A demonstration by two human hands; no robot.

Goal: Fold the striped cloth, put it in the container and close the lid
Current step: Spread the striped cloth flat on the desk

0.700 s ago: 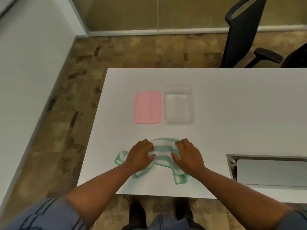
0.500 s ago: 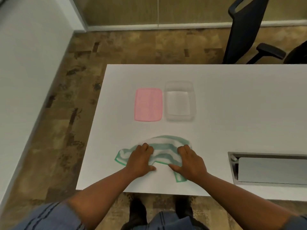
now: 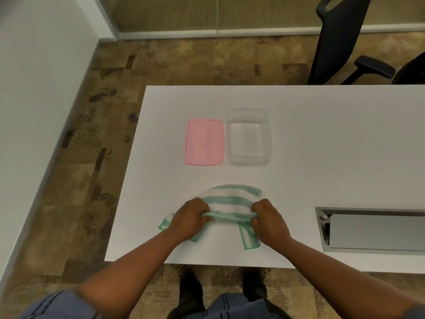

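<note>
Green-striped cloth lies bunched near the open clear container and pink lid.

Bright even light, soft shadows, slight blur, wide-angle edge distortion.

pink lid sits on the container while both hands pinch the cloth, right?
Not quite. In the head view the pink lid lies flat on the table beside the open container, to its left. Both hands, left and right, do pinch the cloth.
</note>
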